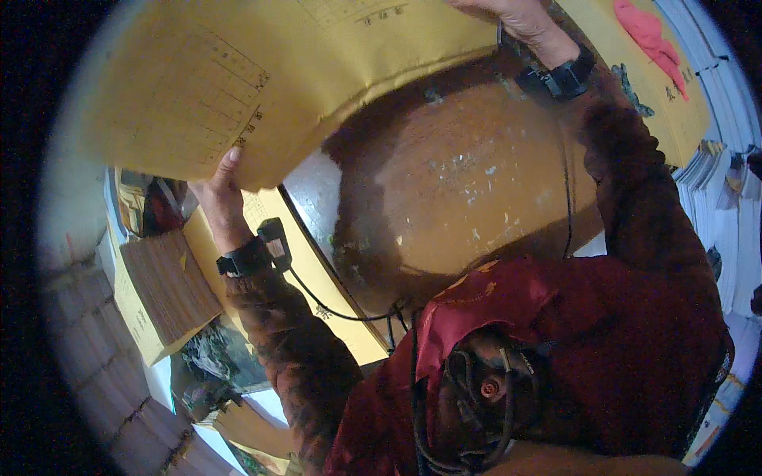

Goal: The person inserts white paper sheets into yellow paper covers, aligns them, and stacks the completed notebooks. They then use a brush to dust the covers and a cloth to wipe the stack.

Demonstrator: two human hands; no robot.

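Observation:
A large yellow printed paper sheet (pixel 286 95) with tables and characters spans the upper left, lifted above a worn brown wooden tabletop (pixel 476 178). My left hand (pixel 221 190) grips its lower left edge, the thumb lying on top of the print. At the upper right my right hand (pixel 524 21) is at the sheet's other end; its fingers are cut off by the picture's rim, so its hold cannot be made out. Both wrists wear black bands. A black box on a cable (pixel 275 245) sits beside my left wrist.
A thick paper stack (pixel 169 285) with a yellow cover stands at the left. More yellow sheets (pixel 339 297) lie under my left forearm. At the right are a yellow sheet with a red cloth-like piece (pixel 652 41) and piles of white paper (pixel 708 190). A black cable (pixel 567 196) hangs near my right arm.

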